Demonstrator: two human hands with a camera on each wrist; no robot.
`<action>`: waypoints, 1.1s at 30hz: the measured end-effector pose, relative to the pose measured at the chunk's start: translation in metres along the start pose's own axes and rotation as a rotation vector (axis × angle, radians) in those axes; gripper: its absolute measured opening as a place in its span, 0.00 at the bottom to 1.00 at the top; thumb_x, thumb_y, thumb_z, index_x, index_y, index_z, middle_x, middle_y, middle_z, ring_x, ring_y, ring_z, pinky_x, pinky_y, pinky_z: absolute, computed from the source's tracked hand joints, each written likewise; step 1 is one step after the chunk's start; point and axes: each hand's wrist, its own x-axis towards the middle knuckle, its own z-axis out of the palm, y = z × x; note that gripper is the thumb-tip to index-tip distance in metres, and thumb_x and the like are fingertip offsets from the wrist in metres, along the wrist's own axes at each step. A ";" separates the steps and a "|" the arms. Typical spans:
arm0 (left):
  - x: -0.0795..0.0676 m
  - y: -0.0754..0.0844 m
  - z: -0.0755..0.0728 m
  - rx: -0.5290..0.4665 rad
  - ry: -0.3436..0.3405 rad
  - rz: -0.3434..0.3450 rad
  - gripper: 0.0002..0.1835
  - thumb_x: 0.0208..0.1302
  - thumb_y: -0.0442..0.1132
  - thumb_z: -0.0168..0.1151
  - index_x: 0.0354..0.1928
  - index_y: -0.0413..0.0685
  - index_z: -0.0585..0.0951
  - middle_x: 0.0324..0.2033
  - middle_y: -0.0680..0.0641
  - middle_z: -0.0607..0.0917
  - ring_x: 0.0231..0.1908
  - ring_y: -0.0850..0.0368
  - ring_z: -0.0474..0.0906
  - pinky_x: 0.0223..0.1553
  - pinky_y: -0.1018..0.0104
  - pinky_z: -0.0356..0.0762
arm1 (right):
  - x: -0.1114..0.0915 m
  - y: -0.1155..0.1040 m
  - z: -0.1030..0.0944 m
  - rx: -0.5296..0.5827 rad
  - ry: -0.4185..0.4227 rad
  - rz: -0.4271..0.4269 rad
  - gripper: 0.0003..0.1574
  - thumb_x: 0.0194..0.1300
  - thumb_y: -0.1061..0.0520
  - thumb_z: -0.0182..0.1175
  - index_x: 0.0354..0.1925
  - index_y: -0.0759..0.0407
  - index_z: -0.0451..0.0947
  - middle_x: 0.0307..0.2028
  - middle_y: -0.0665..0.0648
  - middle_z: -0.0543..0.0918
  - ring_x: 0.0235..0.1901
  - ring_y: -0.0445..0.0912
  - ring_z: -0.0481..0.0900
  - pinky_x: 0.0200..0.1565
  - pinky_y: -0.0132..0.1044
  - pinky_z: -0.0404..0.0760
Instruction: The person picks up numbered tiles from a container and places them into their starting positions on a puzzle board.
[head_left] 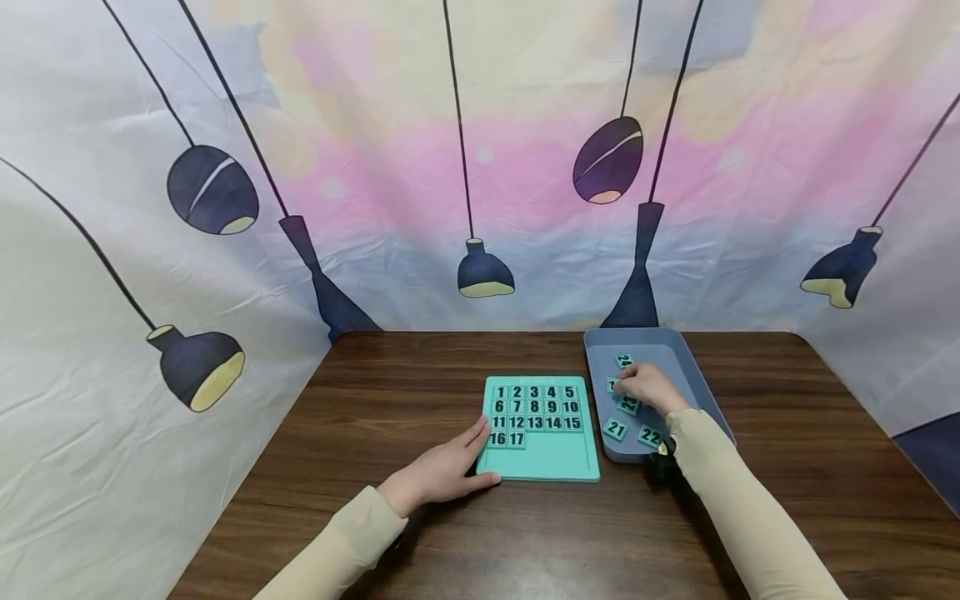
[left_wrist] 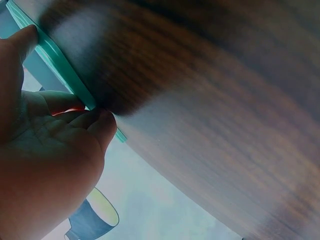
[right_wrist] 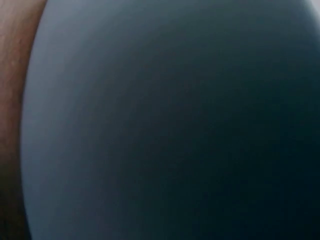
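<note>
In the head view, a mint-green number board (head_left: pixel 558 458) lies flat on the table, bearing number tiles from 1 to 17 in rows from its top left. My left hand (head_left: pixel 442 468) rests at the board's left side, fingers extended along that edge and thumb at the front-left corner. The left wrist view shows the same hand (left_wrist: pixel 55 135) against the green rim. Over a grey-blue tray, my right hand (head_left: pixel 651 385) points down, fingertips right at a small green number tile (head_left: pixel 612 385); whether they pinch it I cannot tell. The right wrist view is dark and blurred.
The grey-blue tray (head_left: pixel 708 398) stands just right of the board. Loose tiles lie in it: tile 24 (head_left: pixel 624 361), tile 23 (head_left: pixel 628 406), tile 21 (head_left: pixel 615 429) and tile 22 (head_left: pixel 649 436). A lamp-patterned cloth (head_left: pixel 405 167) hangs behind the brown wooden table (head_left: pixel 420 383).
</note>
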 end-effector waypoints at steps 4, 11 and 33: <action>0.000 0.001 -0.001 -0.007 -0.006 -0.007 0.47 0.73 0.64 0.53 0.80 0.40 0.51 0.80 0.43 0.47 0.73 0.48 0.60 0.65 0.53 0.69 | 0.000 -0.001 0.003 -0.057 0.024 0.000 0.29 0.65 0.57 0.60 0.61 0.73 0.75 0.59 0.73 0.76 0.43 0.57 0.77 0.40 0.46 0.76; 0.000 0.000 0.000 -0.016 -0.010 -0.008 0.48 0.73 0.65 0.53 0.80 0.40 0.51 0.80 0.43 0.47 0.73 0.48 0.60 0.66 0.53 0.68 | -0.001 0.002 0.001 -0.066 0.006 -0.040 0.30 0.65 0.59 0.61 0.61 0.74 0.73 0.60 0.75 0.74 0.48 0.61 0.78 0.48 0.54 0.78; 0.001 -0.001 0.002 0.000 -0.002 -0.006 0.48 0.73 0.64 0.54 0.79 0.40 0.52 0.79 0.43 0.48 0.73 0.48 0.61 0.65 0.53 0.70 | -0.021 0.004 -0.012 0.003 -0.034 -0.252 0.31 0.69 0.57 0.65 0.63 0.73 0.73 0.49 0.67 0.83 0.46 0.55 0.82 0.47 0.49 0.82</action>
